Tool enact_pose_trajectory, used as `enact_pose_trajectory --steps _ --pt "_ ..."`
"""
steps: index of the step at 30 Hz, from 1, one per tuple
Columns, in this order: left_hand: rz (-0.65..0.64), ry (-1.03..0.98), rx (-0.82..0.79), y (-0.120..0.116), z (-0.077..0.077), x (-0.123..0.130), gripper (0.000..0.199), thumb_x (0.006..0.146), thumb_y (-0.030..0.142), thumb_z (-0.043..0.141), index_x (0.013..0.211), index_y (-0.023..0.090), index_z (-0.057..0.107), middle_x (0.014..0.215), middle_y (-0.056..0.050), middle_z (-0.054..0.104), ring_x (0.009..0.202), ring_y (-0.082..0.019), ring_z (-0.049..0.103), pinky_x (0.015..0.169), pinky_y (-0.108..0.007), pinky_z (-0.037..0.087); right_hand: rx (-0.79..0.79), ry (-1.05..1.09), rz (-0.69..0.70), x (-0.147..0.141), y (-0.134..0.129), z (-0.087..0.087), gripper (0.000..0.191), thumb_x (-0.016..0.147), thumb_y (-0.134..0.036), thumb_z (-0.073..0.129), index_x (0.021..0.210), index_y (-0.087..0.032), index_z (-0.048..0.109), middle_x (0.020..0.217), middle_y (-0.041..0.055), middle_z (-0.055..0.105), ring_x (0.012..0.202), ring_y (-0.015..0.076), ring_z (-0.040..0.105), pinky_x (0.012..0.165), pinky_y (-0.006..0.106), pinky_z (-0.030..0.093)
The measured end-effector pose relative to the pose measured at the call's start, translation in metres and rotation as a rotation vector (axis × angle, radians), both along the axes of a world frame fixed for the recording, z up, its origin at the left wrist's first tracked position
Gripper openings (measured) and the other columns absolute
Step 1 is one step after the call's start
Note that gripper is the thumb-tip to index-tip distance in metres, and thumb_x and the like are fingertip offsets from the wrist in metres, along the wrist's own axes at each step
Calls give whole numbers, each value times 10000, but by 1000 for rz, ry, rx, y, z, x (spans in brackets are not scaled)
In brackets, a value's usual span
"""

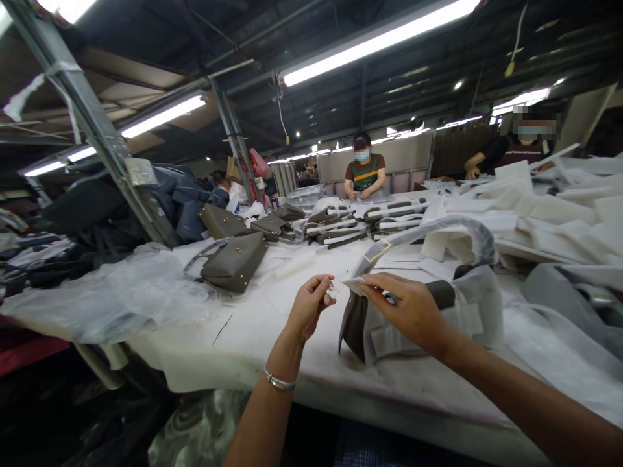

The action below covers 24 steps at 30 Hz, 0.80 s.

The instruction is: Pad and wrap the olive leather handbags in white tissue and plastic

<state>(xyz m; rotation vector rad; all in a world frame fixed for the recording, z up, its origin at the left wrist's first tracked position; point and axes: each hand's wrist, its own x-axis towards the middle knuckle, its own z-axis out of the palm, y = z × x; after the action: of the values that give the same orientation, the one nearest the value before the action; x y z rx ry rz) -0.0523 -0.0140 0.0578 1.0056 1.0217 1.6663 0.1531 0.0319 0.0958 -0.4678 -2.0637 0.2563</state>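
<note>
My left hand [313, 303] is closed in a pinch above the white table [287, 311]. A small shiny bit shows at its fingertips, too small to name. To its right, my right hand [411, 310] grips a small pale flat piece [355, 285] between thumb and fingers, its tip pointing toward the left hand. Right behind and below the right hand stands an olive-grey handbag [353, 327], partly covered in translucent wrapping [489, 305]. Its arched handle [467, 227] is wrapped in clear film. The right hand hides part of the bag's front.
Several olive-grey bags [236, 259] lie across the table's left and back. Crumpled clear plastic [121, 292] covers the left side; white foam sheets [559, 201] pile up at right. A masked co-worker [365, 172] works opposite, another person [520, 146] farther right. A metal post [107, 143] rises at left.
</note>
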Motion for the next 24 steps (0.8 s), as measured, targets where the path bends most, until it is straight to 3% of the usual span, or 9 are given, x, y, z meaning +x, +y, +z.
enact_pose_trajectory --steps 5,8,12,15,18,20,24 --pt "-239 86 -93 -14 2 -6 404 727 513 807 749 125 698 557 29 539 484 -59 456 701 -290 532 -10 14 -4 0 3 -2 199 954 -316 566 1032 -244 734 981 41 762 892 215 715 840 348 556" --pt "-322 85 -59 -19 3 -6 397 659 470 868 797 117 747 658 -40 643 580 -100 546 762 -316 528 -11 8 6 -1 3 -1 204 955 -311 564 1033 -245 741 977 36 763 895 214 715 857 350 558" --pt "-180 40 63 -14 -1 0 413 712 423 842 1069 236 754 1095 -63 699 641 -60 552 704 -243 490 -7 -6 5 0 3 0 216 958 -322 563 1045 -249 747 996 38 764 912 216 716 883 360 562" --pt "-65 67 164 -8 -2 7 423 725 457 825 1071 222 761 1116 -82 685 676 -84 568 627 -232 462 23 -35 -20 1 3 0 229 960 -332 560 1066 -261 749 1018 39 765 919 217 719 867 350 568" --pt "-37 169 239 -9 6 15 421 685 407 861 1052 221 774 1168 -88 663 949 -192 621 748 -266 504 91 -113 -65 0 1 1 243 965 -310 545 1107 -274 740 1064 42 759 930 217 718 852 339 569" --pt "24 337 292 -13 15 20 391 701 355 854 1067 241 772 1186 -83 656 1062 -235 607 864 -313 511 135 -176 -70 -2 0 3 253 964 -269 531 1113 -279 736 1080 40 756 938 221 714 849 347 570" --pt "207 655 365 -26 29 30 333 785 314 787 1114 281 753 1096 -72 677 988 -219 626 892 -335 508 165 -205 49 -3 0 6 289 951 -181 499 1095 -258 737 1130 47 738 1005 220 694 909 369 563"
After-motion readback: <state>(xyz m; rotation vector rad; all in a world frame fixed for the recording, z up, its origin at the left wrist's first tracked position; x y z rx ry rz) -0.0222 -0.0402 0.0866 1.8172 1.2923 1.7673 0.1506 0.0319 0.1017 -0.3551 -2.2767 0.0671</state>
